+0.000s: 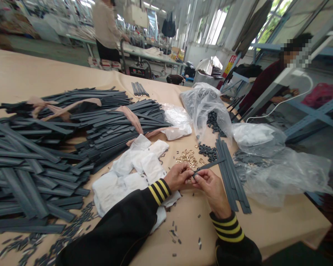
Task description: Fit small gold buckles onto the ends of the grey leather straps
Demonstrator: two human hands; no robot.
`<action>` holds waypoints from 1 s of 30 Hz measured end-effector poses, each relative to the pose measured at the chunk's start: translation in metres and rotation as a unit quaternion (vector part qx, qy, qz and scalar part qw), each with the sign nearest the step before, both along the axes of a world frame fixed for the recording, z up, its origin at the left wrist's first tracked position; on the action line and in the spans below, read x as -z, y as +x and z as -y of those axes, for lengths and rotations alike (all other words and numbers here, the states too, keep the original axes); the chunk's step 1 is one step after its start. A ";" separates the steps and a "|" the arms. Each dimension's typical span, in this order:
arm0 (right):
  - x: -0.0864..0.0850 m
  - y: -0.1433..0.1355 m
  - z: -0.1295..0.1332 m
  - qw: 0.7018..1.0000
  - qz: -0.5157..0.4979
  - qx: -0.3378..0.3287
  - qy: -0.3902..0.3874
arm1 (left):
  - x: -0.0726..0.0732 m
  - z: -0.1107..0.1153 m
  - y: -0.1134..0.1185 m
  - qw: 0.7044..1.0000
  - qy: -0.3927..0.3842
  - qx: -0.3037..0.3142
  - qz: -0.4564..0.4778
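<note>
Both hands meet over the table, fingertips almost touching around one end of a dark strap (210,164). My left hand (180,175) pinches that end from the left, and my right hand (211,187) pinches it from the right. The strap's other end points up and right, over a row of flat dark straps (230,177). What small part sits between the fingertips is too small to make out. Just beyond the hands lie gold-coloured buckles (187,157) and a heap of small dark loops (208,151).
Large piles of dark straps (105,122) cover the left. White cloth pieces (130,181) lie beside my left forearm. Clear plastic bags (202,103) stand at the back right. Small scraps (173,232) dot the table (288,225). Two other people are beyond the table.
</note>
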State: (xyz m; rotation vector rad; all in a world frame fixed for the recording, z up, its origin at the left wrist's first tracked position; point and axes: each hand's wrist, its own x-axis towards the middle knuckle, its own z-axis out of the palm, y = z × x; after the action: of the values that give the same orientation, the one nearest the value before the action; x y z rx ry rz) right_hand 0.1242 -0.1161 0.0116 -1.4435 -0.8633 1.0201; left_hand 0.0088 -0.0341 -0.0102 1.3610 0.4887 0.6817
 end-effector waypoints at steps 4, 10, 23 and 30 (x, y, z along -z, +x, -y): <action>-0.001 0.001 0.000 1.000 0.013 0.005 0.013 | -0.004 0.001 0.000 1.000 -0.004 -0.006 -0.006; 0.003 0.009 0.004 1.000 -0.007 0.016 -0.011 | -0.006 0.001 0.000 0.999 0.008 -0.034 -0.039; 0.007 -0.003 -0.009 0.996 0.089 -0.012 0.008 | -0.001 0.001 -0.001 0.973 0.168 -0.068 -0.141; 0.002 0.012 -0.012 0.980 0.182 -0.075 -0.003 | -0.003 0.003 -0.002 0.992 0.074 0.025 -0.095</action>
State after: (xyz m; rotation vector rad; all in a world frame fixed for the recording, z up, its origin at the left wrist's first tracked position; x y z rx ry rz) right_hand 0.1358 -0.1041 0.0092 -1.6174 -1.2502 0.8799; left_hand 0.0071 -0.0368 -0.0069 1.5826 0.5624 0.5593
